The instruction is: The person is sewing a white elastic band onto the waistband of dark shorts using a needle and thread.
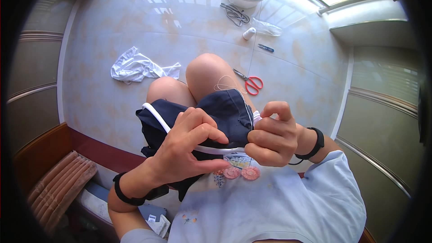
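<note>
While the left hand (184,144) gapes, the right hand (272,135) pinches dark fabric (224,110), a white label (152,218) illegible.

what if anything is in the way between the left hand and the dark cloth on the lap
Nothing visible: the left hand is right at the dark cloth. The red-handled scissors lie on the floor, off that path.
</note>
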### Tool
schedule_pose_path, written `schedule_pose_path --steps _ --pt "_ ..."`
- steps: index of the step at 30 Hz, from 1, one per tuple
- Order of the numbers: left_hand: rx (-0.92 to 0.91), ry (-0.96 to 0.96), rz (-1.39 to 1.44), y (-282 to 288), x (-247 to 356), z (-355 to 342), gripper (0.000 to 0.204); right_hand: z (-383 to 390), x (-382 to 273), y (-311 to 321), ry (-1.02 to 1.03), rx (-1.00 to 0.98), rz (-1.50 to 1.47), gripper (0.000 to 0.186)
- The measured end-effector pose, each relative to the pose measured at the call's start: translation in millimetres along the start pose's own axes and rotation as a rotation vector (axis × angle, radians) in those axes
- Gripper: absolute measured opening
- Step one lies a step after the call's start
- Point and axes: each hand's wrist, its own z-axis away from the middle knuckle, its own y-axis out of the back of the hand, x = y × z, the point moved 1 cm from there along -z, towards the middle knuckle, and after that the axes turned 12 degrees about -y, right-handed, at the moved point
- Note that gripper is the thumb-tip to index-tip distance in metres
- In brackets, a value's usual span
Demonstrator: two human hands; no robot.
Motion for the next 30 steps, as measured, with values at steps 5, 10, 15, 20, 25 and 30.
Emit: schedule_pose_path --steps 5,10,15,20,25,30 --pt "-0.095 0.065 0.116 3.4 -6.5 3.3 0.031 -0.6 -2.2 2.0 -0.014 -0.010 -0.020 0.008" --pt "-0.094 0.061 0.179 3.2 -0.8 -1.5 0.026 0.2 -3.4 6.0 -0.010 -0.023 -0.034 0.014" --pt "-0.153 0.106 0.221 1.6 2.6 -0.6 0.024 5.1 -6.4 9.6 0.056 -0.058 0.076 0.017" --pt "0.066 -0.216 -0.215 -3.7 11.7 8.6 0.033 5.1 -7.0 10.1 0.047 -0.065 0.079 0.017" --pt "0.096 -0.288 -0.246 -4.4 17.3 9.3 0.032 3.8 -5.5 3.5 0.095 0.043 0.052 0.012" --pt "0.004 -0.094 -0.009 4.0 7.2 6.8 0.029 2.8 -4.4 7.1 0.063 -0.061 0.054 0.017"
